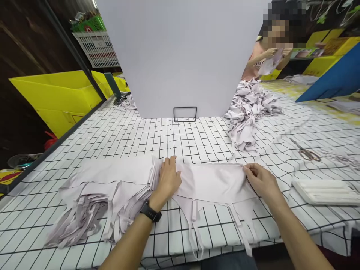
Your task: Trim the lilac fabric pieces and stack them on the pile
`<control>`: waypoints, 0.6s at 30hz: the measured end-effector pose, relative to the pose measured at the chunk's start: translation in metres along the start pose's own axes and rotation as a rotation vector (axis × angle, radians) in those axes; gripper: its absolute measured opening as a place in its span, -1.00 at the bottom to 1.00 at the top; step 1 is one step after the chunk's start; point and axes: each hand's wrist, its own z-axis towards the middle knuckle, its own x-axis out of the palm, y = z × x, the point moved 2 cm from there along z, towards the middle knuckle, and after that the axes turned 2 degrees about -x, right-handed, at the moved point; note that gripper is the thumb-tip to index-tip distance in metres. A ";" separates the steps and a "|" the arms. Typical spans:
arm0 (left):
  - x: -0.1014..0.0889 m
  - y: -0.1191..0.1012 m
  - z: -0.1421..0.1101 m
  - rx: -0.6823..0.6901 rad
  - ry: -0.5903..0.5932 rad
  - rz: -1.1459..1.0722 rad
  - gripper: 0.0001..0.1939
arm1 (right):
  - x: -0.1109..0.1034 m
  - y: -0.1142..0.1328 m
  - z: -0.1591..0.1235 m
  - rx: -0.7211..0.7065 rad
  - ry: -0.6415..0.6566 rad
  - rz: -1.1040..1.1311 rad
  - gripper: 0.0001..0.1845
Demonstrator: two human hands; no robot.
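A pale lilac strappy top (216,182) lies spread on the checked tablecloth, with its straps hanging toward the front edge. My right hand (260,182) pinches the upper right corner of this top between thumb and fingers. Fingers stretched out, my left hand (169,176) rests on its left end, against the side of a stack. That stack of similar tops (118,170) lies to the left, layered neatly, with straps bunched below. On my left wrist is a black watch (150,211).
A large white board (182,56) stands behind, with a black wire stand (185,114). Loose pieces are heaped (247,112) right of it. Scissors (306,153) and a white plastic tray (326,192) lie at right. A co-worker (253,62) holds fabric. Yellow bins (56,97) stand left.
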 end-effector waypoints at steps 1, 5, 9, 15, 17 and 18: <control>-0.001 0.000 0.002 -0.020 0.008 -0.031 -0.50 | -0.001 -0.001 0.001 0.003 0.007 0.021 -0.74; -0.006 -0.001 0.014 -0.049 0.016 -0.069 -0.63 | 0.005 0.001 0.009 -0.011 0.091 0.131 -0.55; -0.012 -0.003 0.017 -0.080 -0.055 -0.110 -0.76 | 0.003 0.005 0.014 -0.017 0.209 0.276 -0.37; -0.033 -0.009 0.001 -0.105 -0.151 -0.291 -0.83 | -0.025 0.009 0.000 0.076 0.132 0.552 -0.41; -0.043 -0.013 -0.005 -0.100 -0.157 -0.358 -0.86 | -0.036 0.015 -0.007 0.033 0.090 0.600 -0.44; -0.049 -0.016 -0.008 -0.094 -0.163 -0.398 -0.86 | -0.042 0.019 -0.010 -0.006 0.058 0.629 -0.46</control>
